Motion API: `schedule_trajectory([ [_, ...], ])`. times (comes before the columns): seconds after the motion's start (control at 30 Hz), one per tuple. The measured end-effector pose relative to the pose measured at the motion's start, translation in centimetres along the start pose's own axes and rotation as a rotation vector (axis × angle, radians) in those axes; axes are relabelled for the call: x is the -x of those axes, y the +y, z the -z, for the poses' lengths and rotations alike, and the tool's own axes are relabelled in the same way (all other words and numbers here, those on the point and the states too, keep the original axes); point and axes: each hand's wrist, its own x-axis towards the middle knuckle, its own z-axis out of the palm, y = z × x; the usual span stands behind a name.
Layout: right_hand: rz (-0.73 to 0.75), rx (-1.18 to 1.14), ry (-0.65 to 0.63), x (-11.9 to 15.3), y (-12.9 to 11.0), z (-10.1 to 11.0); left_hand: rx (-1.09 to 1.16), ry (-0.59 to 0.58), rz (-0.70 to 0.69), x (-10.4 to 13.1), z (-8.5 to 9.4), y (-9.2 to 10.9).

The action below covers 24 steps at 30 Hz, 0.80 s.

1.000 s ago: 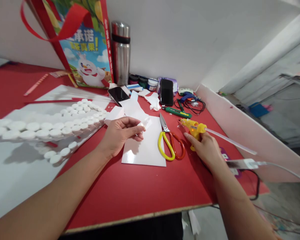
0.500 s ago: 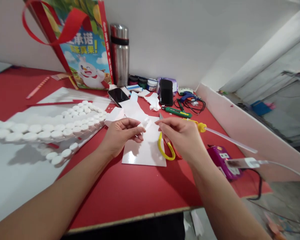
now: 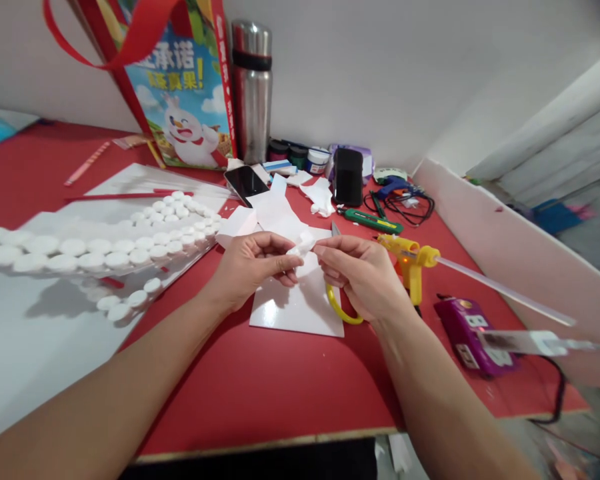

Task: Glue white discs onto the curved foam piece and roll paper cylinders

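Observation:
A small crumpled white piece (image 3: 304,241), thin like paper, is between my two hands above a glossy white board (image 3: 275,313). My left hand (image 3: 260,267) pinches its near side between thumb and fingers. On the other side, my right hand (image 3: 363,270) has thumb and forefinger closed at its edge. Yellow-handled scissors (image 3: 343,312) lie under my right hand, which covers much of them. Torn white sheets (image 3: 270,212) rest just behind my hands.
Rows of joined white discs (image 3: 105,257) spread over a white sheet at left. A yellow glue gun (image 3: 413,263) with a long stick lies right, near a purple box (image 3: 473,340). Behind are a green cutter (image 3: 373,220), phones, paint jars, a steel flask (image 3: 253,100) and a bag (image 3: 190,107).
My right hand has come in to the white piece, where before its pinched fingers were apart from it. The view has shifted slightly, and more of the glue gun shows.

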Motion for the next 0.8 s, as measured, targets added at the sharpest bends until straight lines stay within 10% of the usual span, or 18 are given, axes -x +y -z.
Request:
schedule_trajectory([
  [0.8,0.215,0.251,-0.011,-0.03,0.87,0.35,-0.054,0.007,0.005,0.15,-0.41,0.34],
])
